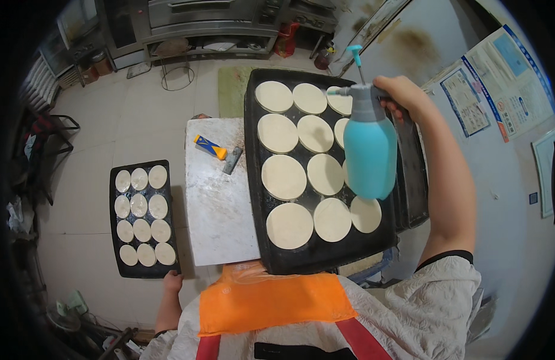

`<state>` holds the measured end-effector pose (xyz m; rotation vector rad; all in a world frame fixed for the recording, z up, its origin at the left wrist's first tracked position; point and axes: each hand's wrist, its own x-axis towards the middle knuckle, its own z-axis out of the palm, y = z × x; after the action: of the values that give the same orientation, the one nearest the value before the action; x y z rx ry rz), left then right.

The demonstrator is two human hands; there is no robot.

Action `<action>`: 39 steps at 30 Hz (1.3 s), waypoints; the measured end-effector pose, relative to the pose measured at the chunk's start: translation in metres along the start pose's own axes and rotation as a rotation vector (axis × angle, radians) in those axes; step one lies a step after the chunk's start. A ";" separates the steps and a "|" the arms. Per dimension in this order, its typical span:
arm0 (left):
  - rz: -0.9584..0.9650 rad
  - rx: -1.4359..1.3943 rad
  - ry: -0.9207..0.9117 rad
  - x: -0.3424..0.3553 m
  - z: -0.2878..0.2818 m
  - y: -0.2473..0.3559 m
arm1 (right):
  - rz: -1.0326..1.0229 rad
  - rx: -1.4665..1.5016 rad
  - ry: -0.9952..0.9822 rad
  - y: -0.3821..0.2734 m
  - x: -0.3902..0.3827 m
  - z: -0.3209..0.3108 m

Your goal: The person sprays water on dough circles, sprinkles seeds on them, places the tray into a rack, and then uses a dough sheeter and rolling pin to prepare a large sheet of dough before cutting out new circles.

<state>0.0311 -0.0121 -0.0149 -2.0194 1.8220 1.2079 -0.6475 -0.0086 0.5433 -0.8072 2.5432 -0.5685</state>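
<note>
While the right hand [403,96] grips a blue spray bottle [369,150] above the big tray [256,198] of dough discs [283,177], the left hand [172,281] clasps the near edge of the small tray [114,240] at the left. A scraper [210,147] lies between the 2 trays.

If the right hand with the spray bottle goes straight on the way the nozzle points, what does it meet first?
The right hand holds the blue spray bottle with its nozzle aimed left over the big black tray. Going on, it would likely pass above the top row of dough rounds; nothing stands in that line, though depth is unclear.

the floured board [220,204] lies mostly bare between the two trays, blocked only by a scraper [216,150] at its far end. the big tray [257,198] is packed with dough rounds [283,177], the spray bottle [368,153] hanging over its right side.
</note>
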 end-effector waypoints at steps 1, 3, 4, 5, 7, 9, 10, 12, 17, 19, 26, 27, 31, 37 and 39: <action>0.008 -0.039 0.000 -0.001 -0.002 0.010 | 0.018 0.009 0.029 -0.003 0.005 -0.002; 0.032 -0.092 0.018 -0.009 -0.006 0.031 | 0.048 0.024 0.081 -0.009 0.015 -0.003; 0.042 -0.120 0.028 -0.012 -0.008 0.036 | 0.053 0.033 0.096 -0.011 0.019 -0.004; 0.037 -0.118 0.032 -0.014 -0.009 0.034 | 0.069 0.010 0.117 -0.008 0.027 -0.006; 0.036 -0.119 0.036 -0.016 -0.005 0.030 | 0.101 -0.042 0.169 0.004 0.043 -0.015; 0.004 -0.098 0.013 -0.017 -0.001 0.020 | 0.115 -0.095 0.219 0.017 0.044 -0.024; -0.011 -0.087 0.002 -0.018 0.002 0.010 | 0.123 -0.121 0.244 0.023 0.043 -0.029; -0.015 -0.158 0.017 -0.002 0.027 -0.050 | 0.171 -0.159 0.306 0.038 0.047 -0.038; -0.149 -0.094 0.015 -0.018 0.017 -0.072 | 0.208 -0.199 0.299 0.047 0.048 -0.038; -0.164 -0.092 0.039 -0.028 0.014 -0.069 | 0.138 -0.169 0.238 0.030 0.034 -0.032; -0.066 -0.153 0.083 -0.067 0.012 -0.001 | -0.005 -0.008 0.049 -0.011 0.021 -0.008; -0.049 -0.183 0.109 -0.066 0.026 -0.003 | -0.028 -0.026 0.026 -0.021 0.016 -0.003; -0.054 -0.331 0.136 -0.084 0.065 0.001 | -0.198 -0.265 -0.138 -0.037 -0.012 0.012; -0.198 -0.297 0.229 -0.161 0.124 -0.008 | -0.466 -0.576 -0.403 -0.002 -0.073 0.027; -0.288 -0.194 0.212 -0.198 0.146 -0.004 | -0.550 -0.625 -0.466 0.013 -0.094 0.018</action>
<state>-0.0161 0.2278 0.0155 -2.4992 1.4690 1.1616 -0.5741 0.0547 0.5462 -1.6544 2.0439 0.2832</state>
